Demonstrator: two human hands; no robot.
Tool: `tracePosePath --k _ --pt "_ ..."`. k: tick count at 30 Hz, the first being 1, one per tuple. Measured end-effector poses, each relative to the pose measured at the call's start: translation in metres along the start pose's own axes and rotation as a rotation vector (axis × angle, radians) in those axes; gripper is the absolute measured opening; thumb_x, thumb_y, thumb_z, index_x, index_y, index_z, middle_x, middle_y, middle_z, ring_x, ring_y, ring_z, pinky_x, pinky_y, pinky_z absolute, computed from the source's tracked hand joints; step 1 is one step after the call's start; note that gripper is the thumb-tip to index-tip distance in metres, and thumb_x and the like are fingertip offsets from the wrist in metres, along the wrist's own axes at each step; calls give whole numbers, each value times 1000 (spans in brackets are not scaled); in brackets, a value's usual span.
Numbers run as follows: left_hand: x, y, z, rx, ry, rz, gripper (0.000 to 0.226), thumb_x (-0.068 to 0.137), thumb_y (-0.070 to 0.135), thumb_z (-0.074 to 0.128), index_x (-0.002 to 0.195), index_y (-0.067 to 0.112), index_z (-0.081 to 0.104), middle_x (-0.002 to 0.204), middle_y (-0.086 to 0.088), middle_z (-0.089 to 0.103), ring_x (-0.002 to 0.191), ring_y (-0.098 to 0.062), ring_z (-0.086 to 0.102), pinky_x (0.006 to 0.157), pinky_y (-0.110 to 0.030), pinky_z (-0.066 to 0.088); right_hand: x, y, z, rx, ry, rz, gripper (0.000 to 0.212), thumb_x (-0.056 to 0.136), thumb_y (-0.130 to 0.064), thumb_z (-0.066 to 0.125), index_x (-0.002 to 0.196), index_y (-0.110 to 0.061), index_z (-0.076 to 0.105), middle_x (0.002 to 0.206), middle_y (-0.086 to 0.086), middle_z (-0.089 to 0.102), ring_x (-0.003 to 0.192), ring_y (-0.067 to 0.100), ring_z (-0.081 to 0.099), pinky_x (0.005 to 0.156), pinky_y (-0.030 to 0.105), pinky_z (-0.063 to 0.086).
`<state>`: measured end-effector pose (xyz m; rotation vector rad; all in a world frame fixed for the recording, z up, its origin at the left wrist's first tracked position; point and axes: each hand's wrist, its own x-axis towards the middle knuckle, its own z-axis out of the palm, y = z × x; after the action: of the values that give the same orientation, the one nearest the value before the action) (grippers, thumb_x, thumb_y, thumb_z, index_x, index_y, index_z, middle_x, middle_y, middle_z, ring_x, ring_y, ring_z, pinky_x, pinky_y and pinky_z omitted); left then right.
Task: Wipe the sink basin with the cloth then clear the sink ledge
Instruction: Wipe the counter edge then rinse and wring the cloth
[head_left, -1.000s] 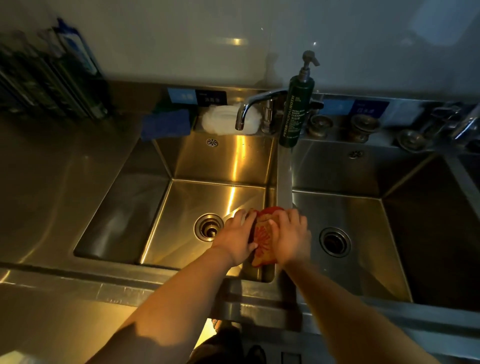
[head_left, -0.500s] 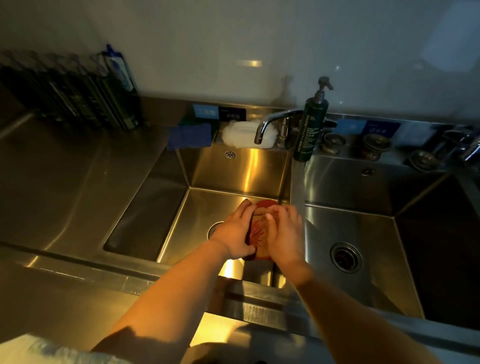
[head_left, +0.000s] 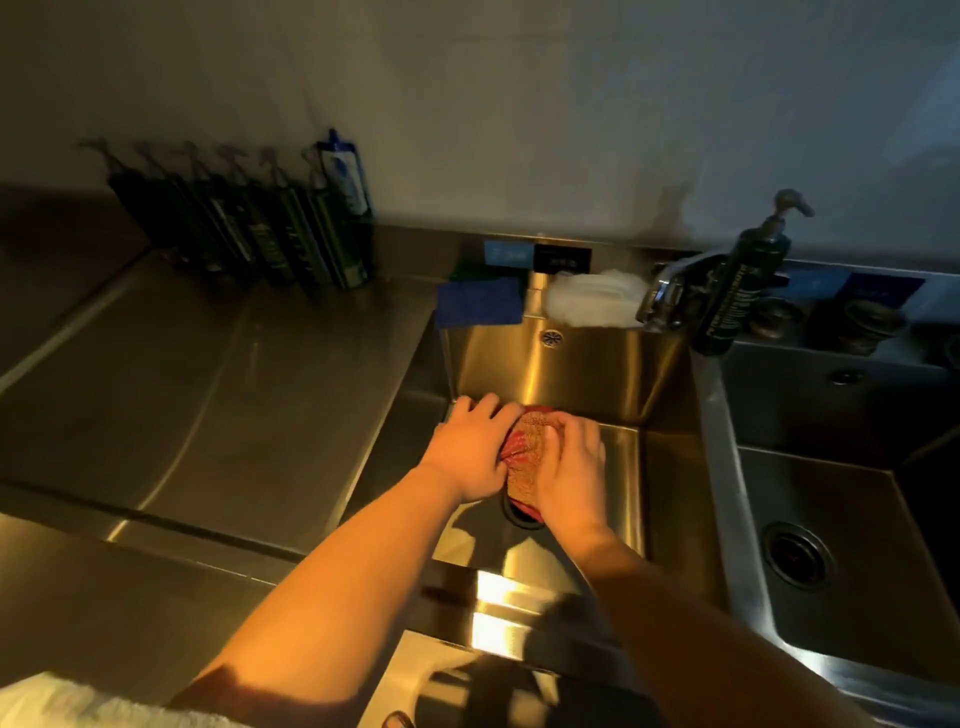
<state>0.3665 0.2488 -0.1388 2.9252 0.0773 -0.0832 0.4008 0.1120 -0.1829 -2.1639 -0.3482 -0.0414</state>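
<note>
A red and orange patterned cloth (head_left: 527, 449) lies bunched on the floor of the left sink basin (head_left: 571, 364), partly over its drain (head_left: 519, 517). My left hand (head_left: 470, 449) presses on the cloth's left edge with fingers stretched forward. Over the cloth's right side, my right hand (head_left: 569, 467) has its fingers curled onto the fabric. On the back ledge sit a blue sponge cloth (head_left: 478, 306), a white crumpled cloth (head_left: 592, 299) and a dark green pump bottle (head_left: 737, 296).
The faucet (head_left: 670, 291) reaches over the left basin's back edge. Metal drain strainers (head_left: 872, 322) stand on the ledge behind the right basin, whose drain (head_left: 800, 556) is uncovered. Several dark bottles (head_left: 249, 234) line the wall on the steel counter (head_left: 208, 389) to the left.
Both hands slid the cloth from beside the basin divider leftwards to the middle of the left basin, over the drain. My view has swung left.
</note>
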Motion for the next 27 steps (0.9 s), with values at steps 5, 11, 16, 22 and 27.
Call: tracePosePath --k 5,11,16,22,27 --pt "-28 -78 -28 28 5 -68 62 79 30 55 137 26 34 127 -5 41 110 -30 36 86 -50 46 1 -58 64 12 -54 -24 29 99 -28 37 117 -14 54 119 10 49 109 24 46 94 34 36" --pt "-65 -160 -48 34 -40 -128 60 74 29 57 131 22 38 124 -6 43 109 -30 38 85 -49 46 -11 -111 136 23 -121 -11 25 96 -33 40 110 -22 57 112 4 53 101 22 53 87 34 43" --pt "-86 -208 -56 34 -53 -209 56 73 31 59 125 23 40 121 -4 43 112 -26 37 84 -49 46 -20 -141 182 20 -189 -42 27 96 -34 38 112 -22 56 111 5 52 102 22 52 87 34 43" --pt "-103 -259 -50 32 -221 -336 63 75 25 57 134 27 35 133 -2 31 124 -27 29 95 -52 39 -30 -147 225 -100 -452 -167 34 97 -31 38 128 -22 48 124 7 42 113 25 43 101 35 35" --pt "-96 -265 -23 -16 -288 -345 56 93 34 39 147 34 21 153 4 14 141 -26 7 106 -59 24 -38 -129 235 -181 -498 -194 52 91 -43 41 142 -31 33 136 2 36 120 21 36 104 32 31"
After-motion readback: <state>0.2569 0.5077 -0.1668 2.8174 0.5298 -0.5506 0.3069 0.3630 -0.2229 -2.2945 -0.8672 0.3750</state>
